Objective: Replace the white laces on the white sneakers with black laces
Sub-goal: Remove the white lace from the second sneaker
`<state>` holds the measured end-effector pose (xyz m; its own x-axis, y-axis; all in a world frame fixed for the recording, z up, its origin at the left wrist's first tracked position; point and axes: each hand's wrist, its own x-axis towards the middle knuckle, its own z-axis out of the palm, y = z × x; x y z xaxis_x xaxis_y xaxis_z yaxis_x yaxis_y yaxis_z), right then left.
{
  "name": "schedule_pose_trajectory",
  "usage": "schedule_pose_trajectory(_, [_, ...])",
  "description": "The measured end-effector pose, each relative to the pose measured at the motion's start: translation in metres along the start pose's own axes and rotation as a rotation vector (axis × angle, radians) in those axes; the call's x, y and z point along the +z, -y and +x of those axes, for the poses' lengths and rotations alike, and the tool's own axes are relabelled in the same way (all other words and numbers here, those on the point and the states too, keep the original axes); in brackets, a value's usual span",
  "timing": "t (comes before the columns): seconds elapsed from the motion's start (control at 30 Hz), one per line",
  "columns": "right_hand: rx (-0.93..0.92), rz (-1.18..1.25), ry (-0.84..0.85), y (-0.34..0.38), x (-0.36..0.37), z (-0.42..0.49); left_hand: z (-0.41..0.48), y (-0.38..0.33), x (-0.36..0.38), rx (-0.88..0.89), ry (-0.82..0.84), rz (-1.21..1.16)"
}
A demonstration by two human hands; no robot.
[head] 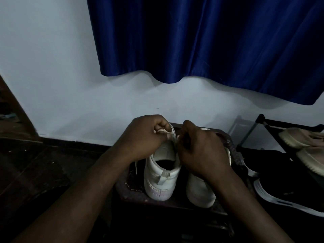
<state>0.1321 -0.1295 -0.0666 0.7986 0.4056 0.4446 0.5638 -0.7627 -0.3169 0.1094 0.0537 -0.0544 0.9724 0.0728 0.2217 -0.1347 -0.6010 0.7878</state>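
Two white sneakers stand heel-toward-me on a small dark table (168, 204). The left sneaker (162, 179) shows its dark opening and heel tab. My left hand (145, 135) is closed over its tongue area, pinching a white lace (166, 133). My right hand (199, 148) is closed beside it, fingers at the same lace, and it covers most of the right sneaker (199, 192). A loose white lace end (136, 168) hangs down the left sneaker's side. No black laces can be made out in the dim light.
A black shoe with a white sole (287, 192) lies to the right. Beige shoes (303, 139) sit on a black rack at the far right. A blue curtain (210, 41) hangs over the pale wall. Dark floor lies to the left.
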Motion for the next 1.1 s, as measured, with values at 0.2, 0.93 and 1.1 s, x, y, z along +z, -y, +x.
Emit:
schedule_pose_trajectory(0.2, [-0.028, -0.053, -0.006, 0.002, 0.000, 0.001, 0.000, -0.001, 0.002, 0.237, -0.207, 0.390])
schedule_pose_trajectory(0.93, [0.003, -0.007, 0.011, -0.002, 0.007, 0.001, 0.002, 0.011, 0.004, 0.374, -0.275, 0.462])
schedule_pose_trajectory(1.1, [0.012, -0.020, 0.027, -0.002, 0.004, 0.001, 0.010, -0.012, -0.019, -0.249, -0.444, -0.992])
